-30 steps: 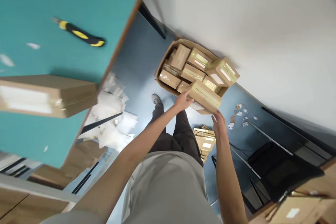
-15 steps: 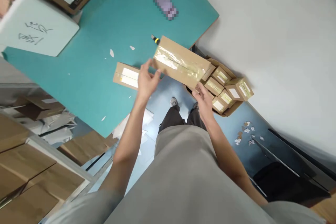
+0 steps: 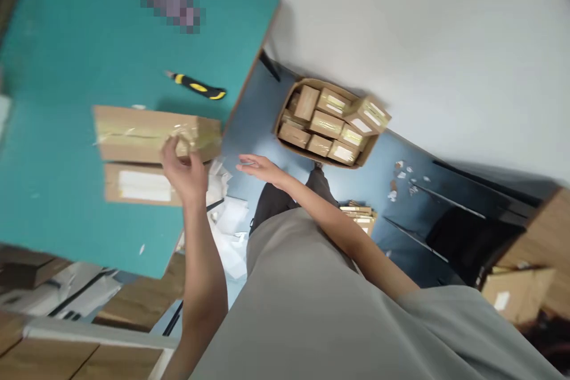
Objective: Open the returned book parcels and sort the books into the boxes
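Note:
A long cardboard box [image 3: 138, 138] with shiny clear tape along its top lies on the green table [image 3: 62, 71]. Over its right part is my left hand [image 3: 184, 172], fingers curved and thumb apart, at or just above the tape. Whether the fingertips touch it is hard to tell. Alongside lies a second, narrower box with a white label [image 3: 145, 185], partly covered by that hand. My right hand [image 3: 260, 167] is off the table's edge, its fingers stretched out and nothing in it. Beyond the taped box rests a black and yellow utility knife [image 3: 198, 86], its tip pointing left.
On the floor by the wall stands an open carton [image 3: 278, 130] packed with several small taped boxes. A blurred, pixelated object [image 3: 171, 3] lies on the table's far part. Paper scraps [image 3: 403, 175] and flattened cardboard [image 3: 363, 217] are on the floor. Boxes on a shelf [image 3: 111, 335] fill the lower left.
The taped box has gone from between both hands down onto the table, beside the labelled box. My right hand has let go of it. The view has turned and shifted right.

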`<state>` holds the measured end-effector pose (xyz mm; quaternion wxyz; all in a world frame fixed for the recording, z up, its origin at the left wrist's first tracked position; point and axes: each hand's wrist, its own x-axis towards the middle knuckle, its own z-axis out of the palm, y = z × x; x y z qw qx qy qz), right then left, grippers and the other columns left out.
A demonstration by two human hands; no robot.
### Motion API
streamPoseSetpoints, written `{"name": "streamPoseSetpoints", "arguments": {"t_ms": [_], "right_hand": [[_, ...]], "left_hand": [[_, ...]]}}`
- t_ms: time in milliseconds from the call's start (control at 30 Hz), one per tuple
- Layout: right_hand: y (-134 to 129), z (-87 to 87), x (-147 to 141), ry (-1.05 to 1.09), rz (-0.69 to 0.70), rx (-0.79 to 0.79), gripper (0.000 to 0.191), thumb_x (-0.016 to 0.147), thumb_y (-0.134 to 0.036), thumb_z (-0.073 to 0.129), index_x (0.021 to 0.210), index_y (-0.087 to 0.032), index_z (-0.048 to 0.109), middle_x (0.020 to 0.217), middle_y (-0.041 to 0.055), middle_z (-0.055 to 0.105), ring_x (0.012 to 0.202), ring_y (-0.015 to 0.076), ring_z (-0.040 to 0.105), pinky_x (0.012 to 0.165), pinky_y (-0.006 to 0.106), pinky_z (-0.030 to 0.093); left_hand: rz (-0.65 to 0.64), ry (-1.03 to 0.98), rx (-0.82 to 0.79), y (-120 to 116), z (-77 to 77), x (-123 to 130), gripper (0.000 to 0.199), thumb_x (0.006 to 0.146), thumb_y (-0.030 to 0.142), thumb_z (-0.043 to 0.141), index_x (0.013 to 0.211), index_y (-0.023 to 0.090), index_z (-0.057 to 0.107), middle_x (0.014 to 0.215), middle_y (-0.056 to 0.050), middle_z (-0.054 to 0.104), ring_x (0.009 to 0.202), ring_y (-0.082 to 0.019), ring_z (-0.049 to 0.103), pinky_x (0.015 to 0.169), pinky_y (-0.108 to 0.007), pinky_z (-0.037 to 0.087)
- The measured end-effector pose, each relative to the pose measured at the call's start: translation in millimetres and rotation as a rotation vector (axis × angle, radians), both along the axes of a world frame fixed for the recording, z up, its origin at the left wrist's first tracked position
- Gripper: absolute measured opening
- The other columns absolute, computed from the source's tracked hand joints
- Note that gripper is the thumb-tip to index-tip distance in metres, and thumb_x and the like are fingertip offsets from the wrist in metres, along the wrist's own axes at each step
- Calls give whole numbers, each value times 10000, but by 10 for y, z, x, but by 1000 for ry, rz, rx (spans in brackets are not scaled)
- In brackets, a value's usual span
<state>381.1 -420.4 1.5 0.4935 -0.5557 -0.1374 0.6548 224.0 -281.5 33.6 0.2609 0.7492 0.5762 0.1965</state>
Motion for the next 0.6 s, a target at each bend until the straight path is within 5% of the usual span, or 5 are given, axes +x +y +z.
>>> {"name": "streamPoseSetpoints", "arguments": {"t_ms": [133,267,367,600], "right_hand": [[-863,-467,983,36,-251,-265,464,846,-521,843,1182,-216,744,1172,60,782,1109,213,710,1025,385,561],[-1902,-1050,2091,-23,-547,-474,300,851,-443,804,1044,-227,730,1100,42,769,989,181,725,991,363,557],[-2675,-1491,2884,-69,-714,-534,286,829,-420,776,1034,-233,707,1090,40,755,980,174,707,943,328,552],[-3934,-2576,4313,-222,-915,-633,348,741,-430,771,1011,-267,623,1141,42,691,1083,207,632,990,385,528]], "left_hand": [[-306,-23,-271,-1109,-391,948,457,968,249,636,1417,164,610,1624,-197,487,1225,-262,701,993,-398,611],[-464,13,-466,-1942,-1024,1797,457,973,306,629,1413,182,627,1590,-192,537,1208,-281,714,1058,-447,587],[-578,8,-616,-2328,-1647,2486,499,966,308,620,1445,167,603,1461,-181,648,1118,-279,747,1049,-468,593],[-757,-52,-641,-2722,-3152,4378,683,940,299,686,1564,117,475,1614,-232,501,1498,-352,502,1256,-521,412]]}}
